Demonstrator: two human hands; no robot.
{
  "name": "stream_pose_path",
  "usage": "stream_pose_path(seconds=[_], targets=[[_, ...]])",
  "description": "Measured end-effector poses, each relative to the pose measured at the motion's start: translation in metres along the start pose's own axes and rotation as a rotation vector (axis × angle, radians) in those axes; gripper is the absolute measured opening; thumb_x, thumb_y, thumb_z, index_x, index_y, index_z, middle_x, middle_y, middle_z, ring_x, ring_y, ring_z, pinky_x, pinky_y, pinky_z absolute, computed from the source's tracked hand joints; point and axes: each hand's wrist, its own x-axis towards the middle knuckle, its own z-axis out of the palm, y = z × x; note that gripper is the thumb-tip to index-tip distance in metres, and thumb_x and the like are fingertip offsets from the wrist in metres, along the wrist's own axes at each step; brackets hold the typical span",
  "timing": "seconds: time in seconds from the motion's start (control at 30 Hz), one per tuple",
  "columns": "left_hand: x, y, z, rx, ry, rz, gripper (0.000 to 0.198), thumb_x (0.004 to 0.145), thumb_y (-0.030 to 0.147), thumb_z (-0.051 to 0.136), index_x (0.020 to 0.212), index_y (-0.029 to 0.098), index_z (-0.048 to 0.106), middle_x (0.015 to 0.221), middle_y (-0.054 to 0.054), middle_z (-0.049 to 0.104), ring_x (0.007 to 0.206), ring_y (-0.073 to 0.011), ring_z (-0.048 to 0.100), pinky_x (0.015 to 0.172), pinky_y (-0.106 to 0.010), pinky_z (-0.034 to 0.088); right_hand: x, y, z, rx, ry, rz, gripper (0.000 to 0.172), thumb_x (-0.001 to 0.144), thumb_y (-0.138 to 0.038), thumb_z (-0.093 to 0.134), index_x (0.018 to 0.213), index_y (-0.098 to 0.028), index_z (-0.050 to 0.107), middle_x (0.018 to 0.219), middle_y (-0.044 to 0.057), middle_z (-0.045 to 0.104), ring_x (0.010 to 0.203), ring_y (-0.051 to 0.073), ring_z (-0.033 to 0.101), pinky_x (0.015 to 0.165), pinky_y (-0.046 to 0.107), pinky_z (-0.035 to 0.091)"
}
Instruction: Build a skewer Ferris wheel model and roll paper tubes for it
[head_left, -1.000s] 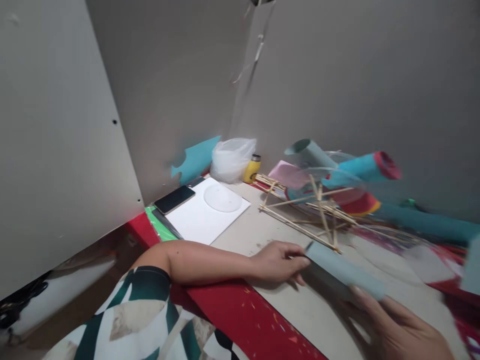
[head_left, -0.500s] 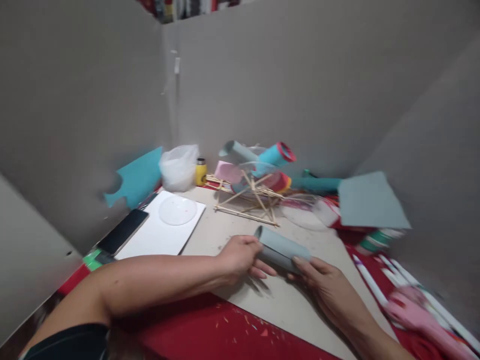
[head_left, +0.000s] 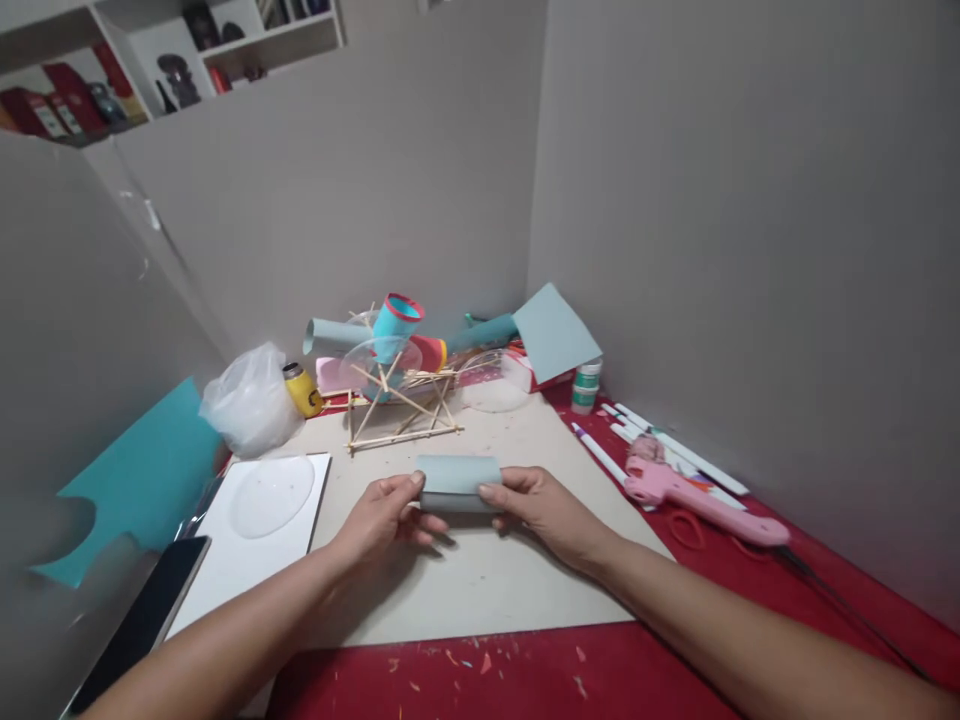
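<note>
A rolled tube of grey-blue paper lies sideways between my hands, just above the pale board. My left hand pinches its left end, thumb on top and the lower fingers loosely apart. At the other end, my right hand grips the tube, its thumb pressed near the paper's overlapping edge. Beyond them stands a wooden stick frame bearing clear plastic discs and several paper tubes, among them a blue cup-like tube with a red rim.
A pink glue gun and white markers lie on the red cloth at right. To the left are a phone, a white pad with a clear lid, a plastic bag and a yellow bottle. Grey panels surround the table.
My view has swung to the right. The tube has gone from slanted to nearly level, and my left hand now pinches its end with the right hand still on the other.
</note>
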Motion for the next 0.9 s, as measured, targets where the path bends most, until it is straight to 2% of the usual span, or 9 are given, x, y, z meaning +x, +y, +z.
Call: stream_pose_path(seconds=[0.17, 0.33, 0.57, 0.73, 0.9], targets=[[0.013, -0.008, -0.008, 0.019, -0.106, -0.011, 0.049, 0.084, 0.054, 0.064, 0.103, 0.009, 0.062, 0.084, -0.012, 0.072, 0.063, -0.0161, 0.07, 0.052, -0.02, 0.054, 0.002, -0.001, -0.004, -0.037, 0.01, -0.051, 0.037, 0.067, -0.048, 0.08, 0.084, -0.015, 0.08, 0.065, 0.001, 0.066, 0.056, 0.009, 0.047, 0.051, 0.021, 0.042], [0.023, -0.014, -0.012, 0.002, -0.145, -0.048, 0.04, 0.082, 0.049, 0.07, 0.091, 0.01, 0.064, 0.065, -0.009, 0.07, 0.061, -0.0165, 0.07, 0.054, -0.02, 0.053, 0.002, 0.004, -0.006, -0.078, 0.046, -0.016, 0.034, 0.068, -0.046, 0.079, 0.084, -0.016, 0.08, 0.065, 0.0, 0.064, 0.057, 0.009, 0.046, 0.053, 0.021, 0.043], [0.025, -0.021, -0.014, 0.0, -0.17, -0.063, 0.045, 0.081, 0.049, 0.07, 0.096, 0.007, 0.066, 0.064, -0.012, 0.072, 0.055, -0.015, 0.069, 0.054, -0.019, 0.052, 0.002, 0.006, -0.007, -0.13, 0.044, 0.031, 0.032, 0.071, -0.046, 0.076, 0.081, -0.016, 0.08, 0.062, -0.001, 0.061, 0.055, 0.009, 0.045, 0.052, 0.021, 0.043], [0.022, -0.024, -0.017, -0.012, -0.214, -0.051, 0.049, 0.079, 0.047, 0.073, 0.103, 0.005, 0.066, 0.062, -0.011, 0.071, 0.055, -0.0165, 0.07, 0.049, -0.018, 0.051, 0.002, 0.008, -0.007, -0.131, 0.021, 0.053, 0.036, 0.071, -0.047, 0.077, 0.087, -0.015, 0.079, 0.07, 0.002, 0.065, 0.052, 0.008, 0.046, 0.049, 0.021, 0.043], [0.023, -0.028, -0.015, -0.066, -0.242, -0.059, 0.05, 0.08, 0.048, 0.072, 0.105, 0.006, 0.064, 0.074, -0.013, 0.073, 0.06, -0.0194, 0.072, 0.047, -0.019, 0.051, 0.001, 0.007, -0.003, -0.134, 0.038, 0.043, 0.039, 0.069, -0.05, 0.078, 0.087, -0.015, 0.079, 0.073, 0.003, 0.066, 0.054, 0.009, 0.048, 0.048, 0.022, 0.045]])
